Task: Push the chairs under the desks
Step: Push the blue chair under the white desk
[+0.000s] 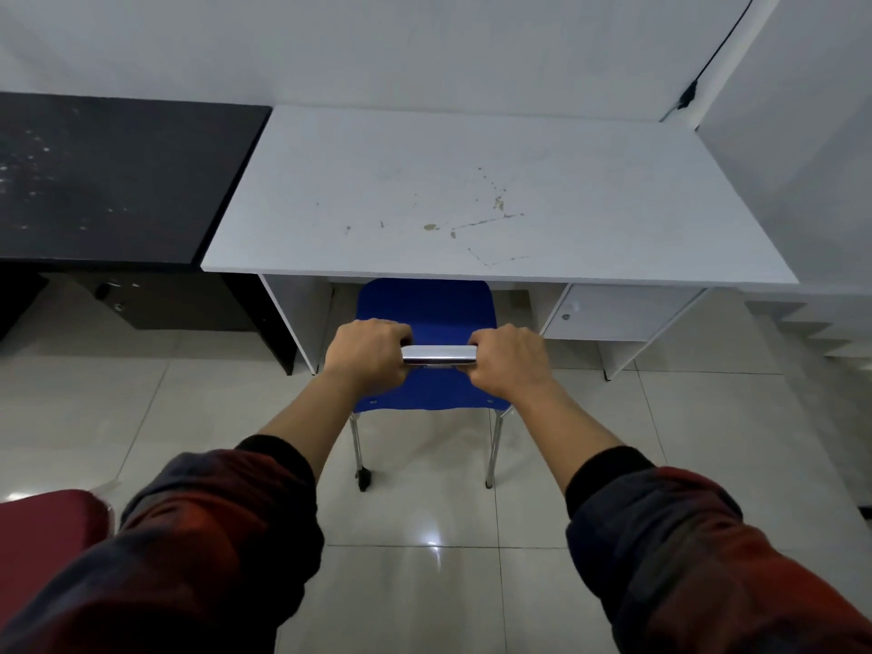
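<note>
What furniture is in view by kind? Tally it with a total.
Desks: 2, the white desk and the black desk.
Chairs: 2, the blue chair, gripped by the left hand and right hand, and a red seat.
Total: 4

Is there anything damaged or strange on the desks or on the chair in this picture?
Yes. The white desk has chipped patches and scratch lines near its front middle, showing brown beneath. The black desk carries pale specks and scuffs. The blue chair, held by both hands, looks sound.
</note>
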A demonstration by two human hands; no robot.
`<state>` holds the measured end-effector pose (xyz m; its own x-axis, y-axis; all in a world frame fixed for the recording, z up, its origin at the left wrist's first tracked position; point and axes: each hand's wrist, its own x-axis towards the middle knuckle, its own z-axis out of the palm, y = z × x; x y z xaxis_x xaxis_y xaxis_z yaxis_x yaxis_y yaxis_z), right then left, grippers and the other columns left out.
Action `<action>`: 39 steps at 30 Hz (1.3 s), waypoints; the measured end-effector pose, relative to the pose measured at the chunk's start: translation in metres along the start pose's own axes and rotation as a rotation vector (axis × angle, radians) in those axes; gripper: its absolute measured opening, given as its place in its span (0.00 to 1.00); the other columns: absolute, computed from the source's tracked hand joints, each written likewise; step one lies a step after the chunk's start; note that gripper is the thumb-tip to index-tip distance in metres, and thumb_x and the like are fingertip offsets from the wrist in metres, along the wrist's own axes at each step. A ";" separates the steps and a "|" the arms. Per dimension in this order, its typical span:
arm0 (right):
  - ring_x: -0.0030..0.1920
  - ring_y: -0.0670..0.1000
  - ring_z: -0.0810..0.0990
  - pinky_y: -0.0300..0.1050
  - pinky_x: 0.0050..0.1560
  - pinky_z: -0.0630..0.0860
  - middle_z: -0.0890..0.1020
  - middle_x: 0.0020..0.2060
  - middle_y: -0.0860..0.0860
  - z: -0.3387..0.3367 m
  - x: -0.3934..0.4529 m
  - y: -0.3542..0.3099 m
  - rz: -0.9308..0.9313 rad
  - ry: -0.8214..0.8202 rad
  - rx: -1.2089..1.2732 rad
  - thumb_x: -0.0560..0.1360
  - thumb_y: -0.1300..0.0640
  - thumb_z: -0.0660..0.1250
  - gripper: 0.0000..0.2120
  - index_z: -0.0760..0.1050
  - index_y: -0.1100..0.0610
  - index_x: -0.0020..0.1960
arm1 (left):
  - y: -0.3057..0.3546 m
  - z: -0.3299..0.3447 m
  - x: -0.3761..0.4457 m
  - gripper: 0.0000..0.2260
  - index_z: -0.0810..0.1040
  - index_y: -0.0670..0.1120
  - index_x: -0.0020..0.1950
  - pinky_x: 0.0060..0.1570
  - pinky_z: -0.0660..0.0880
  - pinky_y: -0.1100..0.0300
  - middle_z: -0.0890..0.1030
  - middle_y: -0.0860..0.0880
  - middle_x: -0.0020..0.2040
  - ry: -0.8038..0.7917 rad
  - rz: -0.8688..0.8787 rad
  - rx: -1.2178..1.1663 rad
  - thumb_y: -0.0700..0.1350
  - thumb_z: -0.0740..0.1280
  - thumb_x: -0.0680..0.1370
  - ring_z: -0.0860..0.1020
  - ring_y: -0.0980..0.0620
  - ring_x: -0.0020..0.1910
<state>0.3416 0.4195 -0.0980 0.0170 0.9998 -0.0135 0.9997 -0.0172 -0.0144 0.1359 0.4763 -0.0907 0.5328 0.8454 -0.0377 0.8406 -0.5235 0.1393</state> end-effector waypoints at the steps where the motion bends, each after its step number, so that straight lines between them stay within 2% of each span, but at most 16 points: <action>1: 0.32 0.51 0.76 0.41 0.31 0.69 0.78 0.33 0.47 0.000 0.002 0.000 0.000 0.002 -0.002 0.74 0.39 0.68 0.14 0.79 0.49 0.48 | -0.001 -0.002 0.002 0.07 0.78 0.55 0.51 0.39 0.77 0.56 0.81 0.55 0.44 -0.011 0.004 -0.006 0.54 0.67 0.75 0.78 0.51 0.39; 12: 0.31 0.49 0.75 0.40 0.30 0.69 0.77 0.32 0.46 -0.003 0.018 0.009 -0.019 0.044 -0.027 0.74 0.39 0.67 0.15 0.78 0.51 0.47 | -0.003 -0.010 0.020 0.07 0.78 0.56 0.50 0.41 0.79 0.55 0.81 0.55 0.43 -0.012 -0.023 -0.037 0.55 0.68 0.75 0.78 0.51 0.39; 15: 0.33 0.50 0.77 0.42 0.34 0.76 0.79 0.34 0.46 -0.003 0.015 0.006 -0.012 0.023 -0.001 0.74 0.37 0.66 0.17 0.79 0.50 0.49 | -0.003 -0.008 0.016 0.06 0.78 0.55 0.50 0.39 0.77 0.56 0.81 0.55 0.43 -0.015 -0.013 -0.042 0.54 0.68 0.75 0.78 0.53 0.38; 19: 0.35 0.50 0.78 0.43 0.36 0.76 0.80 0.37 0.46 -0.006 0.010 0.003 0.004 -0.009 0.016 0.75 0.37 0.67 0.16 0.79 0.49 0.52 | -0.005 -0.006 0.011 0.07 0.78 0.55 0.51 0.38 0.76 0.58 0.81 0.56 0.42 -0.005 0.004 -0.057 0.54 0.68 0.75 0.77 0.54 0.37; 24: 0.37 0.50 0.79 0.43 0.36 0.75 0.82 0.40 0.47 -0.006 0.000 -0.003 0.027 -0.055 -0.009 0.75 0.38 0.67 0.16 0.80 0.48 0.55 | -0.001 -0.004 0.003 0.07 0.78 0.55 0.53 0.38 0.73 0.59 0.81 0.56 0.46 -0.040 0.017 -0.069 0.52 0.68 0.76 0.76 0.54 0.40; 28: 0.37 0.50 0.79 0.42 0.35 0.73 0.82 0.39 0.47 -0.008 -0.007 -0.006 0.029 -0.043 -0.030 0.76 0.38 0.66 0.16 0.80 0.49 0.53 | 0.001 -0.005 0.000 0.13 0.79 0.55 0.60 0.39 0.71 0.59 0.81 0.55 0.54 -0.080 0.067 -0.045 0.49 0.68 0.76 0.78 0.52 0.46; 32: 0.36 0.50 0.78 0.42 0.35 0.73 0.82 0.39 0.48 -0.006 -0.019 -0.009 0.041 -0.031 -0.032 0.77 0.41 0.66 0.14 0.80 0.50 0.53 | 0.004 -0.007 -0.006 0.15 0.77 0.57 0.63 0.33 0.73 0.59 0.82 0.52 0.44 -0.183 0.087 0.073 0.46 0.64 0.78 0.78 0.51 0.36; 39: 0.35 0.50 0.78 0.42 0.35 0.73 0.82 0.38 0.48 -0.003 -0.030 -0.010 0.071 -0.007 -0.029 0.76 0.43 0.67 0.13 0.80 0.50 0.53 | 0.005 -0.007 -0.007 0.15 0.77 0.58 0.64 0.34 0.75 0.59 0.82 0.53 0.44 -0.189 0.124 0.098 0.46 0.63 0.79 0.78 0.52 0.37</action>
<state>0.3312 0.3899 -0.0947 0.0881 0.9959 -0.0207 0.9960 -0.0878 0.0161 0.1361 0.4687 -0.0831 0.6334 0.7441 -0.2123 0.7683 -0.6374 0.0583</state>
